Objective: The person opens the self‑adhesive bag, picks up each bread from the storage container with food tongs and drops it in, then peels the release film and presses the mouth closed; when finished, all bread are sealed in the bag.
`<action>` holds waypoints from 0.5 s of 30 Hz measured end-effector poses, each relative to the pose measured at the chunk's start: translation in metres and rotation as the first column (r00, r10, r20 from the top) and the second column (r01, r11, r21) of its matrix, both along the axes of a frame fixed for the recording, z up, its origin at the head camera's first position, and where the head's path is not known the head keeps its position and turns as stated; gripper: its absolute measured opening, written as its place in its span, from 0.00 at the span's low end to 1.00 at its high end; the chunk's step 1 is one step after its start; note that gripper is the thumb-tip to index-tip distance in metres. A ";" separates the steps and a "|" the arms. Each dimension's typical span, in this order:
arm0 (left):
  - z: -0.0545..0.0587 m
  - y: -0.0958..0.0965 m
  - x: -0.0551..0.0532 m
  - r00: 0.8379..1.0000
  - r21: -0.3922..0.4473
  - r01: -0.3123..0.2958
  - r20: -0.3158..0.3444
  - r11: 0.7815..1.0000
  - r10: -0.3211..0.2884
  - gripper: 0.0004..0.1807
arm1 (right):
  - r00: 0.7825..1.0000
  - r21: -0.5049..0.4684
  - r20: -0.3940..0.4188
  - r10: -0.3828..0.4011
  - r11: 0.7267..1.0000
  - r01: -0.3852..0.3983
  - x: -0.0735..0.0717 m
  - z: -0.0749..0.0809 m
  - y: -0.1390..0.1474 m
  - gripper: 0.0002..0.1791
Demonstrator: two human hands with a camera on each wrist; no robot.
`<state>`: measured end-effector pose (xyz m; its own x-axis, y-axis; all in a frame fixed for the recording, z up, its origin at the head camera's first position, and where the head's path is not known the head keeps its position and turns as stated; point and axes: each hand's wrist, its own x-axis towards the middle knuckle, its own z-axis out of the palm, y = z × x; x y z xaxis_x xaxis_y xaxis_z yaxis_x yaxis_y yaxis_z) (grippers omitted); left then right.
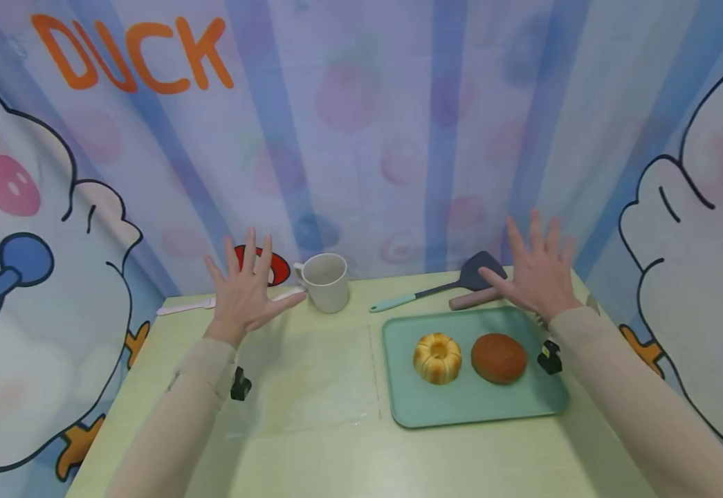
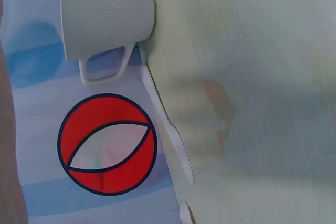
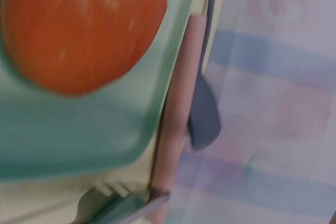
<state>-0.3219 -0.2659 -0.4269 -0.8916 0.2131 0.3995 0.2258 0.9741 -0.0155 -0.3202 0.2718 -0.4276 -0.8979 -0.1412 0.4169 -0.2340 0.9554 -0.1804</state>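
- Plainly pale and ribbed, the mug (image 1: 326,283) stands upright at the back of the surface (image 1: 311,470), its handle toward the left hand (image 1: 243,294); its inside bottom is hard to make out.
- Just beside it lies a slim white knife (image 2: 168,124), partly covered by the left hand in the head view.
- Near the right hand (image 1: 538,273), a smooth, dull-pink rod (image 1: 470,299) lies along the tray's back edge; that hand hides its far end in the head view.
- Both hands are raised with fingers spread, each grip released.
- Beside the rod lies a spatula (image 1: 436,287), mint-handled, its dark blade partly overlapped by the right thumb in the head view.
- The green tray (image 1: 411,401) carries a golden, ridged ring of bread (image 1: 437,373) and, to its right, a glossy brown bun (image 1: 499,358), cut off in the right wrist view.
- Blurred utensils (image 3: 110,205) crowd that view's lower edge, cut short, their kinds uncertain.
- A see-through sheet (image 1: 311,387) lies left of the tray, its outline faint.
- Behind everything hangs a striped backdrop (image 1: 361,166) lettered "DUCK", its printed ducks cropped at both sides.
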 end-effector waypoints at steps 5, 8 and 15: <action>0.001 0.006 0.008 1.000 0.006 0.029 0.007 1.000 -0.029 0.68 | 0.996 -0.059 0.003 0.086 0.995 -0.086 0.012 0.005 -0.019 0.56; 0.002 0.009 0.014 0.998 0.037 0.059 -0.020 0.998 -0.059 0.66 | 0.989 -0.083 0.007 0.145 0.986 -0.144 0.020 0.006 -0.036 0.54; -0.007 0.023 0.029 0.967 0.206 0.254 -0.091 0.945 -0.240 0.55 | 0.949 -0.148 0.034 0.314 0.941 -0.306 0.047 0.005 -0.078 0.50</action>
<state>-0.2925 -0.2427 -0.4343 -0.7931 0.3261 0.5144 0.4648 0.8698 0.1653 -0.2736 0.1935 -0.4229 -0.8414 -0.3606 0.4024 -0.5001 0.8017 -0.3273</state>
